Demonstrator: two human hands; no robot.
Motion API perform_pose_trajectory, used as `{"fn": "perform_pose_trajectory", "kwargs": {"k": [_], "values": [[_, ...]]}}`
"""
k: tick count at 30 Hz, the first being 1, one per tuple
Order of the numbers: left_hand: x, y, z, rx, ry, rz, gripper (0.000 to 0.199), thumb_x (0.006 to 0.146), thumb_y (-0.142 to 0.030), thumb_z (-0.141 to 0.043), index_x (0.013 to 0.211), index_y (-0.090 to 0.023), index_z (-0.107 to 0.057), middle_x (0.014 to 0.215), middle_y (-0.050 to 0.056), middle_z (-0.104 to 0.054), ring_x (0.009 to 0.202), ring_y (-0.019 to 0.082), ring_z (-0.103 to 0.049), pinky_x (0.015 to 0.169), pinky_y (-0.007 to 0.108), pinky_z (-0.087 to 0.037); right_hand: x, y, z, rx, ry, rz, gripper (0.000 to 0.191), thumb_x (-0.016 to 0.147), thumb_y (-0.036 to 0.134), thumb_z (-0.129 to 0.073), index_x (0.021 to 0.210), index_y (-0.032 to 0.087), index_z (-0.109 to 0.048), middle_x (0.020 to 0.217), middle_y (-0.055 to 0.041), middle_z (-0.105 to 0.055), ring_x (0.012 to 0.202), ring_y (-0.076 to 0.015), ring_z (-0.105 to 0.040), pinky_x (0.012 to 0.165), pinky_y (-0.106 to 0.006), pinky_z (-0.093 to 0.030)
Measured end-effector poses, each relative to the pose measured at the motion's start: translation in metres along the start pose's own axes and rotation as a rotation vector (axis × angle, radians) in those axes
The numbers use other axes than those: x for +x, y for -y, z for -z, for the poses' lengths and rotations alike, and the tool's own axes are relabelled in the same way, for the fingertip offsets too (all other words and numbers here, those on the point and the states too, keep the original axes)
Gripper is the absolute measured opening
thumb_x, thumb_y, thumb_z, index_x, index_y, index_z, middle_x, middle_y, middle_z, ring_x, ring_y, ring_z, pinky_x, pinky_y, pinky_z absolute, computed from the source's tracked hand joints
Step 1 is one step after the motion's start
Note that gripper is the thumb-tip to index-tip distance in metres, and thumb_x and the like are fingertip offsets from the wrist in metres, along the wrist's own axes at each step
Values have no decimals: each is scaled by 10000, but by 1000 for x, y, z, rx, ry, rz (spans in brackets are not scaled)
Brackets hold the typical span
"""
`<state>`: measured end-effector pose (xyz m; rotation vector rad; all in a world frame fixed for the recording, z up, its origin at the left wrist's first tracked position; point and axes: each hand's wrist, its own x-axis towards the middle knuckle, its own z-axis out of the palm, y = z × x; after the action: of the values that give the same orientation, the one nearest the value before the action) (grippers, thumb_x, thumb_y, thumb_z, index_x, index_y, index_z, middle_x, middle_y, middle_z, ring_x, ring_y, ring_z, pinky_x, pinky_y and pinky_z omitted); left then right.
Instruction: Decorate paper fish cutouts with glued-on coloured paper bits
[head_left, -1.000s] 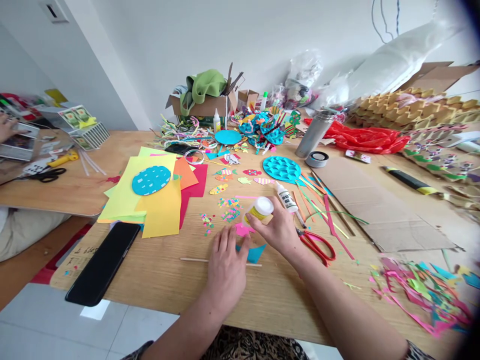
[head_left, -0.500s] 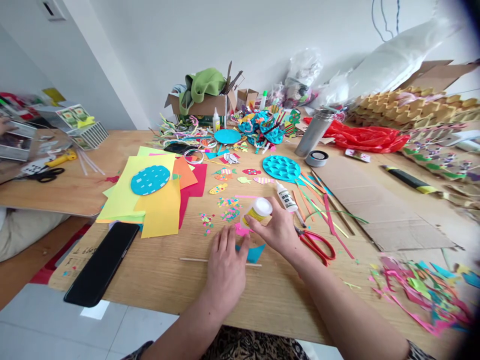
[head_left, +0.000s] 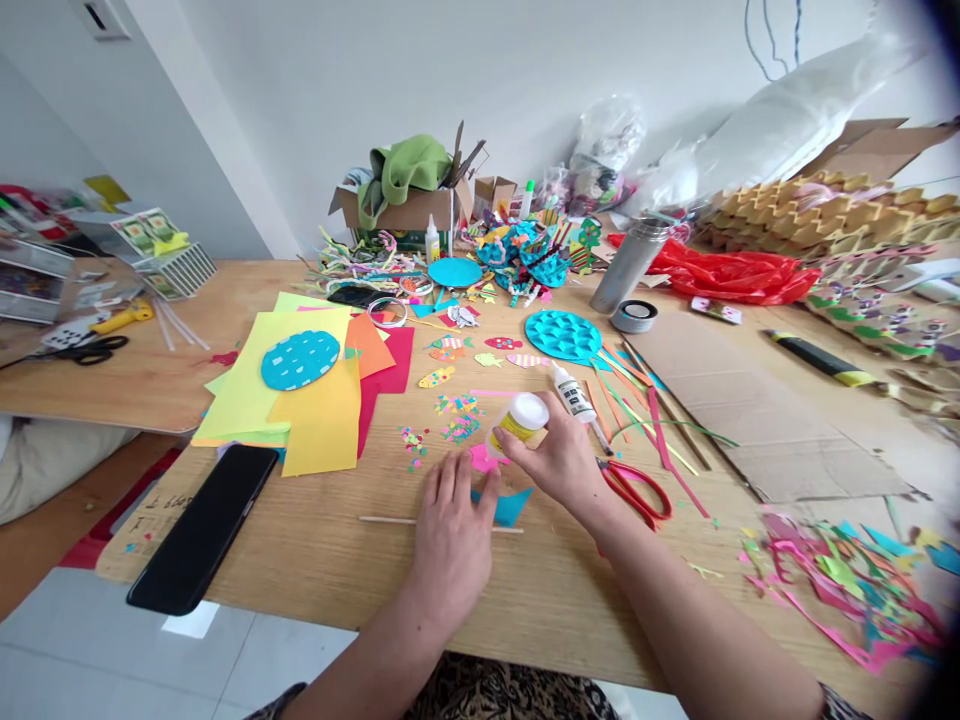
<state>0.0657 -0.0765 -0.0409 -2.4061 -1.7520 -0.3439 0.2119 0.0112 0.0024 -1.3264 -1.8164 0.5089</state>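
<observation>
My right hand (head_left: pixel 562 450) is wrapped round a white-capped glue bottle (head_left: pixel 521 420), tilted over a small pink paper piece (head_left: pixel 484 458). My left hand (head_left: pixel 454 520) lies palm down on the table, fingertips at the pink piece, its fingers stretched out. Partly under it is a blue paper piece (head_left: pixel 514 507), and a thin wooden stick (head_left: pixel 386 520) passes beneath the hand. Small paper dots (head_left: pixel 459 428) and several paper fish (head_left: pixel 436 377) lie beyond my hands. A second glue bottle (head_left: pixel 574 393) and red-handled scissors (head_left: pixel 637 490) are near my right hand.
Coloured sheets with a dotted blue oval (head_left: pixel 300 360) and a black phone (head_left: pixel 202 530) lie left. A metal flask (head_left: pixel 630 265), cardboard (head_left: pixel 787 420), a cutter (head_left: pixel 817 358) and paper scraps (head_left: pixel 855 590) are right. A full box (head_left: pixel 405 215) stands behind.
The glue bottle in my right hand has shifted slightly right and up. My left hand has stayed in place. A person's hand at the far left edge is no longer visible.
</observation>
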Motion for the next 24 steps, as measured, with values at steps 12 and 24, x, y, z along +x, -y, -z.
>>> {"fn": "perform_pose_trajectory", "kwargs": {"k": [12, 24], "values": [[-1, 0, -1, -6, -3, -6, 464, 873, -125, -556, 1325, -224, -526, 1344, 156, -518, 1276, 323, -480, 1039, 515, -433, 0, 1, 0, -10, -36, -5, 302, 758, 460, -633, 860, 213, -491, 598, 25, -559, 534, -150, -536, 481, -248, -360], [-1, 1, -2, -14, -9, -17, 476, 868, -110, -549, 1331, -217, -525, 1354, 166, -508, 1283, 329, -469, 1040, 525, -429, 0, -1, 0, -15, -56, 25, 295, 767, 455, -624, 848, 214, -475, 610, 26, -556, 533, -145, -528, 489, -247, -378]]}}
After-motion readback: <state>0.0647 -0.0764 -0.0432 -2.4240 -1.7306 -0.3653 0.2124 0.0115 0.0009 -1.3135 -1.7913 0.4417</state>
